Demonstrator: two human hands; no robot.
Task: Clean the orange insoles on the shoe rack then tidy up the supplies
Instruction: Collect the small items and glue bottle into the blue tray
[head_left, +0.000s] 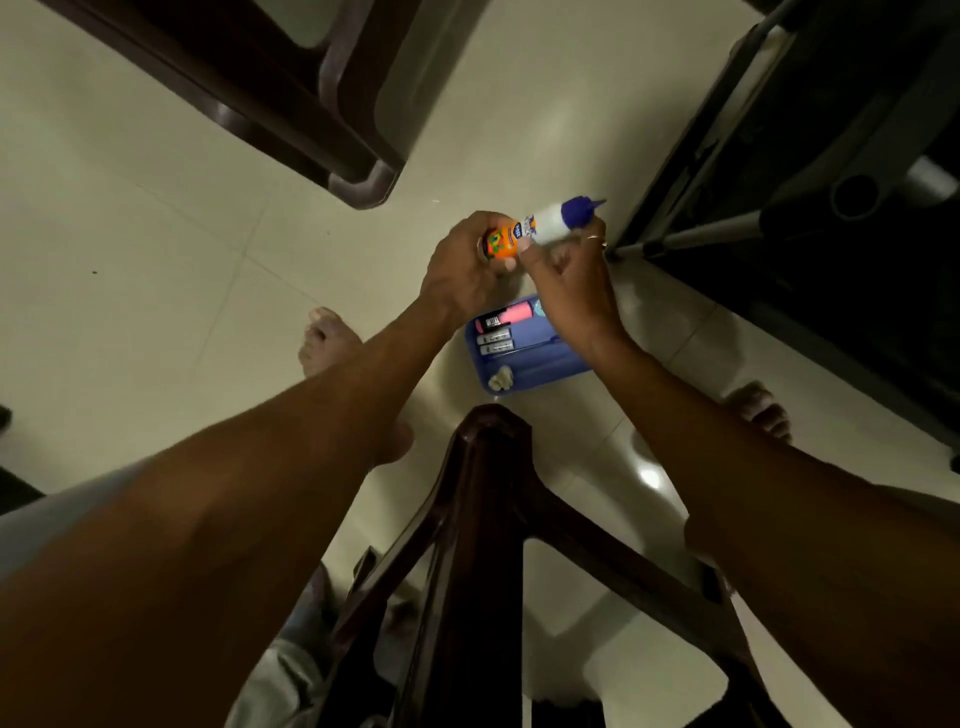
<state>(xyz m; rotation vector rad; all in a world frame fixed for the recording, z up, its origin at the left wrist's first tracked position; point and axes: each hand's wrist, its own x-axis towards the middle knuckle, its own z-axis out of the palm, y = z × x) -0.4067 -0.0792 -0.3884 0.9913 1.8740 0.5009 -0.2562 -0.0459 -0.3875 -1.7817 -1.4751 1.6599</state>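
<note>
A small bottle (540, 226) with an orange base, white body and blue pointed cap lies sideways in the air above the floor. My left hand (467, 265) grips its orange end. My right hand (569, 270) pinches the white part near the cap. Below them a blue tray (540, 369) sits on the floor with a pink tube (511, 314), dark flat packs (496, 338) and a crumpled white wad (500, 378) inside. No orange insoles are in view.
A dark shoe rack (810, 208) with metal bars stands at the right. A dark brown stool leg (483, 519) rises in front of me; another brown furniture piece (311, 114) is at the top left. My bare feet (327, 338) rest on pale tiles.
</note>
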